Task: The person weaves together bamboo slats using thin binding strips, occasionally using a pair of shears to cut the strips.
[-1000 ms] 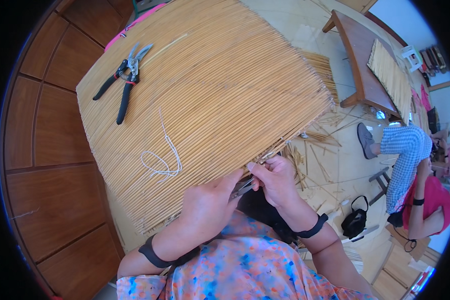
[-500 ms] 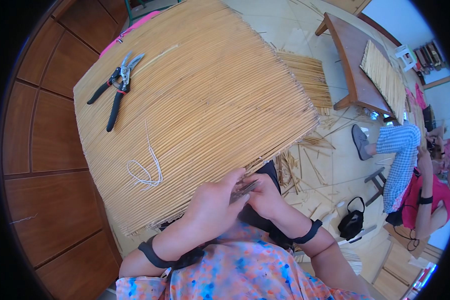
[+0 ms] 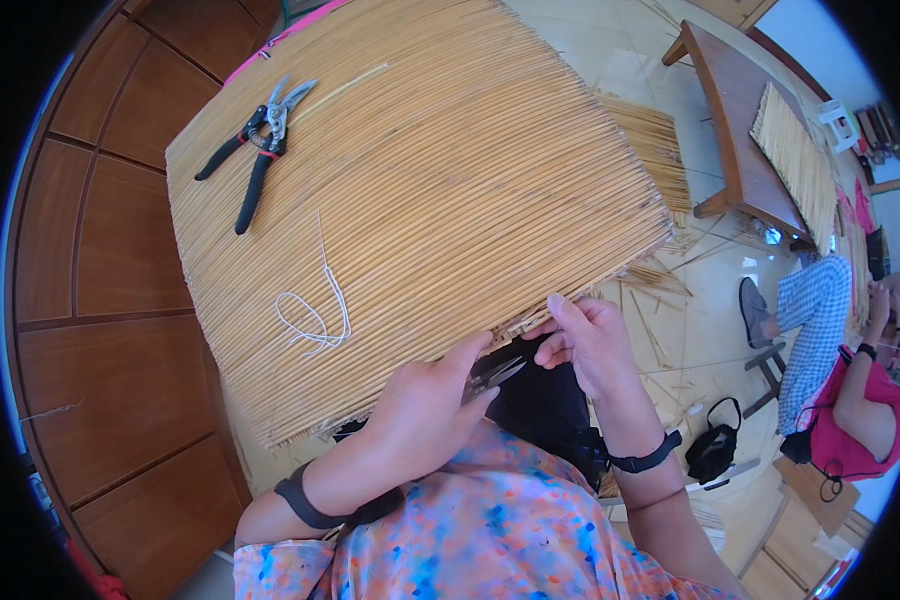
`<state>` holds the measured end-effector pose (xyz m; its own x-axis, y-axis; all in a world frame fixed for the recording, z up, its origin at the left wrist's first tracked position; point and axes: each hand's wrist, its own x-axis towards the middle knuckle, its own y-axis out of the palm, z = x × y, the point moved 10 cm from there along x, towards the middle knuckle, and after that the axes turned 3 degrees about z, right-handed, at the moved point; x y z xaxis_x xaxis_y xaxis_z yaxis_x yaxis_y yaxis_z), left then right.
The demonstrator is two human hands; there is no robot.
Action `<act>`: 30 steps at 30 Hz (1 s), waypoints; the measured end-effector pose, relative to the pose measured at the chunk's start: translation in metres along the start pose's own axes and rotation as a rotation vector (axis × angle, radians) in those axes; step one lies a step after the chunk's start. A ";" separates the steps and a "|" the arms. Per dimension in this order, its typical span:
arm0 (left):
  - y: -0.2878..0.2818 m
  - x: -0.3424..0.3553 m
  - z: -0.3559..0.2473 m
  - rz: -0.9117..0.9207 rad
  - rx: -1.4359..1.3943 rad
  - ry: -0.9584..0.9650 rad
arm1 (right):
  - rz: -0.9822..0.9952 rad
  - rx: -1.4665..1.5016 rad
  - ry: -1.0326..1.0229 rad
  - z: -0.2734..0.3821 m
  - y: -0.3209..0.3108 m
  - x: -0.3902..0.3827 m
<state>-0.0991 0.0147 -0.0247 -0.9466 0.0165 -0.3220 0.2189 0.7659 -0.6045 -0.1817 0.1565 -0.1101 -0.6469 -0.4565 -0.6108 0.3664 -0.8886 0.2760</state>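
Reed mat (image 3: 450,190) filled the middle of the scene, its near edge just beside the left hand (image 3: 420,405), which was closed around a small pointed metal tool (image 3: 507,373). The right hand (image 3: 597,345) had its thumb against that edge and its fingers curled; whether it pinched anything could not be told. On the mat, pruning shears (image 3: 274,126) lay far left, blades apart, with white string (image 3: 338,297) nearer.

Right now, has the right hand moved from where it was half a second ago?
Yes: the right hand has shifted rightward along the near edge of the straw-coloured mat, away from the left hand.
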 end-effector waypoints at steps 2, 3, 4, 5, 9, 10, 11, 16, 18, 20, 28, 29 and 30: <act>0.005 0.006 0.005 0.074 -0.040 -0.038 | -0.040 -0.011 -0.011 -0.001 0.001 0.004; 0.004 0.008 0.006 0.072 -0.040 -0.037 | -0.039 -0.013 -0.013 -0.002 0.003 0.005; 0.004 0.010 0.005 0.070 -0.033 -0.017 | -0.043 -0.009 -0.054 -0.001 0.003 0.005; 0.004 0.011 0.005 0.068 -0.026 0.004 | -0.048 -0.005 -0.095 0.002 0.003 0.005; 0.002 0.013 0.008 0.057 -0.062 0.031 | -0.038 -0.006 -0.133 0.004 0.002 0.005; -0.002 0.013 0.006 0.031 -0.099 0.067 | -0.015 0.004 -0.129 0.003 0.005 0.005; -0.006 0.014 0.003 0.006 -0.136 0.102 | 0.009 0.015 -0.125 0.002 0.008 0.006; -0.003 0.031 0.008 0.125 -0.402 -0.129 | 0.035 -0.013 -0.149 0.002 0.008 0.006; -0.001 0.039 0.008 0.155 -0.427 -0.151 | 0.048 -0.012 -0.165 0.000 0.008 0.007; -0.002 0.047 0.010 0.127 -0.495 -0.193 | 0.060 -0.035 -0.199 0.002 0.010 0.007; -0.003 0.058 0.004 0.197 -0.322 -0.235 | 0.128 -0.040 -0.229 0.003 0.015 0.006; -0.003 0.059 0.004 0.200 -0.293 -0.240 | 0.142 -0.047 -0.226 0.002 0.015 0.006; -0.001 0.060 0.004 0.201 -0.289 -0.241 | 0.142 -0.043 -0.227 0.003 0.015 0.006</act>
<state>-0.1548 0.0127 -0.0460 -0.8022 0.0595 -0.5941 0.2854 0.9122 -0.2940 -0.1819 0.1399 -0.1078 -0.7185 -0.5791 -0.3852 0.4892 -0.8144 0.3120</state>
